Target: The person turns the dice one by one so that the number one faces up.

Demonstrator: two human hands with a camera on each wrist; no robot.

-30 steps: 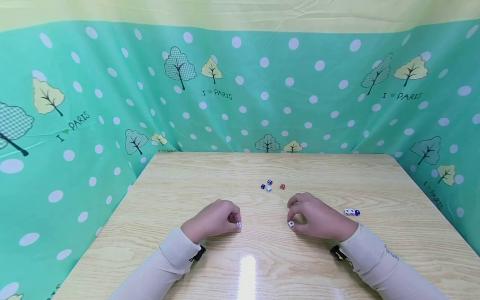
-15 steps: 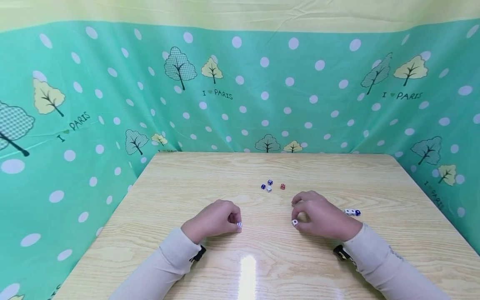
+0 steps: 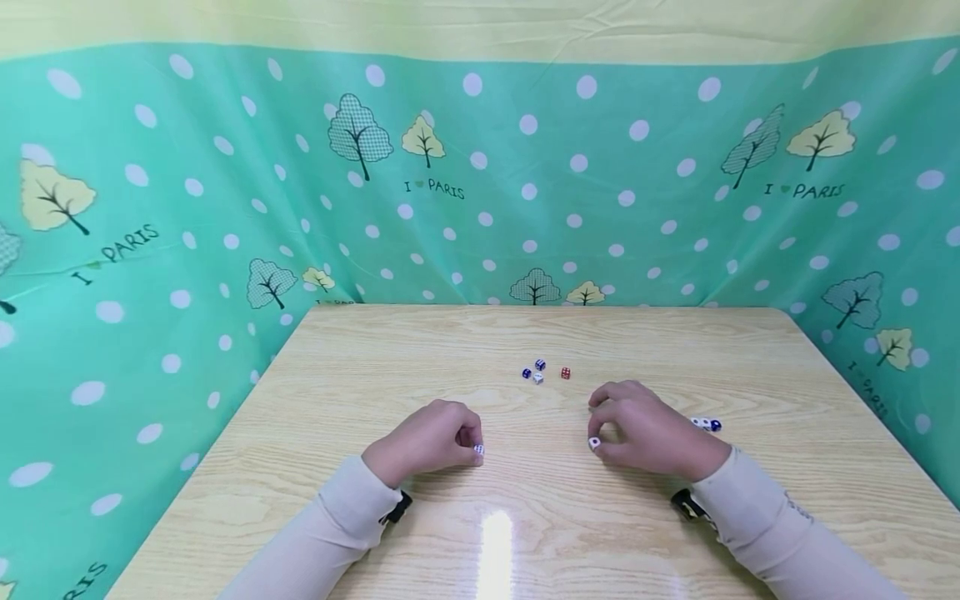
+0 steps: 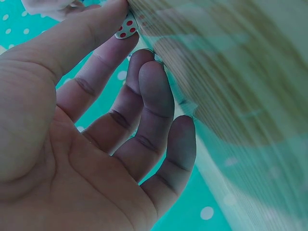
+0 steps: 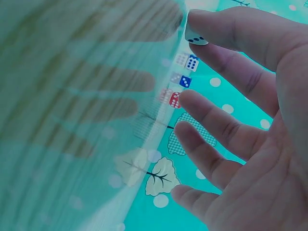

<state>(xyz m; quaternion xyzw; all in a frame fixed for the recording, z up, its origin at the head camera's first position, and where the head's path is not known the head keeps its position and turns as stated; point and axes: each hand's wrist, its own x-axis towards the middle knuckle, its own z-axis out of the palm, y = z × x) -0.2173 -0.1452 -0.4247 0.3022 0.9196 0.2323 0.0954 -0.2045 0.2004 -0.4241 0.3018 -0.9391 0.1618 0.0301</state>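
Right hand [image 3: 647,429] has shifted rightward, pinching one die [image 3: 594,443] of nine.

Wide across the front, the pale wood-grained table [image 3: 375,358], glossy as you like, a bright streak of light [image 3: 495,554] blazing on its near part; behind it, the green curtain [image 3: 645,225], pale-dotted, creased, wrapping both sides too; up top runs a yellow band [image 3: 480,29]; checked trees [image 3: 360,129] pair off with yellow trees [image 3: 424,137], and there's the dark lettering [image 3: 446,189] reading "PARIS" just below!
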